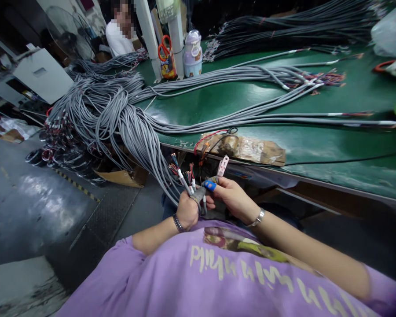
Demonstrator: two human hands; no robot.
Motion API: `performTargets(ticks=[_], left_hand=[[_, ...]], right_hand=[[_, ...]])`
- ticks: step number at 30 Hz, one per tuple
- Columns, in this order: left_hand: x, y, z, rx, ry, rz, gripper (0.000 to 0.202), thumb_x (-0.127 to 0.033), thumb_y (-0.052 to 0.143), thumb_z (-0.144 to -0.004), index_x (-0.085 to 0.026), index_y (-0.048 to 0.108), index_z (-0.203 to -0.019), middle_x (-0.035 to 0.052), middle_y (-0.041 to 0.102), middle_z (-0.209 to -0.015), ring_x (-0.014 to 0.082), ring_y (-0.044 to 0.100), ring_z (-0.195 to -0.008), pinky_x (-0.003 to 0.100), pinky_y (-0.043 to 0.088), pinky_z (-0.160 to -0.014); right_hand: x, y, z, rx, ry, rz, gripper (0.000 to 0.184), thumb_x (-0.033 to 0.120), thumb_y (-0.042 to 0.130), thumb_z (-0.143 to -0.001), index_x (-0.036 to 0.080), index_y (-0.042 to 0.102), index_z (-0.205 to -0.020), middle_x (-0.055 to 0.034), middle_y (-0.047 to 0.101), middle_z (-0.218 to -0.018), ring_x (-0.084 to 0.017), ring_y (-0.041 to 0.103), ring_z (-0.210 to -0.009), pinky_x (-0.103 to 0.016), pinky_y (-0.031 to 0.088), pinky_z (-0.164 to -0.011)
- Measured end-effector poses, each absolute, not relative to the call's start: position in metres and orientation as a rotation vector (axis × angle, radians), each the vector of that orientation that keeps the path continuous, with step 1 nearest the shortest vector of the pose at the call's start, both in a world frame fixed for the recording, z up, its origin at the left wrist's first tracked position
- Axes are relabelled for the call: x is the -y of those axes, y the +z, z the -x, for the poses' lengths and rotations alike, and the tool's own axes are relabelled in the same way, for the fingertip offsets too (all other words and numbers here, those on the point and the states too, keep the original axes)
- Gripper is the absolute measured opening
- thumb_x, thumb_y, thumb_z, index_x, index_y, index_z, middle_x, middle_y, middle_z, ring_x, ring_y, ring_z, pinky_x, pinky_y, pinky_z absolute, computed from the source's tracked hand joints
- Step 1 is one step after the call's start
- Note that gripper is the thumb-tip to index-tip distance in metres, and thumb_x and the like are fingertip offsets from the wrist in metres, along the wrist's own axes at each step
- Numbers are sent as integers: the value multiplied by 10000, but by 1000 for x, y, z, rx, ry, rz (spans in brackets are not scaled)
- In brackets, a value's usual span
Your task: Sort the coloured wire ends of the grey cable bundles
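Note:
My left hand (187, 211) is closed in a fist round a bunch of grey cables (152, 154). Their stripped ends with coloured wires (181, 174) stick up above the fist. My right hand (232, 198) is just to the right, touching the left one. Its fingers pinch a small tool with a blue tip (210, 185) held against the cable ends. The cables run up and left to a large grey bundle (99, 110) that hangs off the table's left end.
A green table (317, 145) carries long grey cable bundles (251, 79), a taped cardboard pad (251, 149) with a red wire, white posts, scissors (165, 46) and a bottle (192, 53). Another person in white (119, 35) sits at the far end. Dark floor lies left.

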State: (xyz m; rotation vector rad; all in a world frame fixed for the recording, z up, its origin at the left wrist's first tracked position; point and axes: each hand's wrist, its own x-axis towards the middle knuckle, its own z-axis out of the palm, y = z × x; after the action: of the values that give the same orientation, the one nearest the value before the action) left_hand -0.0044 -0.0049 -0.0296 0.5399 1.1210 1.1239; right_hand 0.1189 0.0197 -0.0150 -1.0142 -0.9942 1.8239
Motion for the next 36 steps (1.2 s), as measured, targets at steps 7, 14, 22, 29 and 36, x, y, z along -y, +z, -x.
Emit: performTargets(ticks=[7, 14, 22, 29, 36], left_hand=[[5, -34, 5, -1110, 1134, -536, 498, -534, 791, -591, -159, 559, -824, 6, 633, -563, 197, 677, -569, 300, 556, -569], [5, -29, 5, -1101, 1110, -541, 501, -533, 797, -583, -161, 550, -811, -2, 618, -548, 191, 669, -558, 296, 553, -562], [3, -30, 4, -1125, 1128, -540, 459, -505, 786, -601, -161, 553, -796, -9, 601, -533, 191, 667, -555, 299, 553, -565], [3, -28, 5, -1124, 1123, -547, 473, -518, 792, -593, -169, 536, -784, -20, 586, -525, 175, 656, -555, 285, 546, -564], [5, -28, 6, -1104, 1107, -557, 482, -522, 799, -584, -161, 541, -773, -15, 582, -518, 167, 636, -522, 274, 530, -533]], right_hand=[[-21, -17, -123, 1029, 1829, 1004, 406, 549, 747, -704, 204, 548, -781, 27, 556, -500, -130, 506, -456, -291, 383, -503], [-22, -14, -122, 1018, 1857, 972, 389, 518, 745, -714, 206, 525, -786, 39, 551, -463, -132, 514, -420, -280, 355, -498], [-21, -13, -119, 976, 1816, 980, 393, 506, 751, -716, 210, 494, -729, 51, 554, -468, -112, 498, -406, -271, 349, -484], [-21, -17, -120, 944, 1882, 958, 383, 508, 746, -723, 207, 513, -764, 46, 549, -461, -137, 538, -414, -278, 377, -482], [-20, -17, -120, 919, 1931, 893, 372, 484, 751, -723, 205, 504, -736, 35, 559, -465, -154, 549, -413, -305, 411, -491]])
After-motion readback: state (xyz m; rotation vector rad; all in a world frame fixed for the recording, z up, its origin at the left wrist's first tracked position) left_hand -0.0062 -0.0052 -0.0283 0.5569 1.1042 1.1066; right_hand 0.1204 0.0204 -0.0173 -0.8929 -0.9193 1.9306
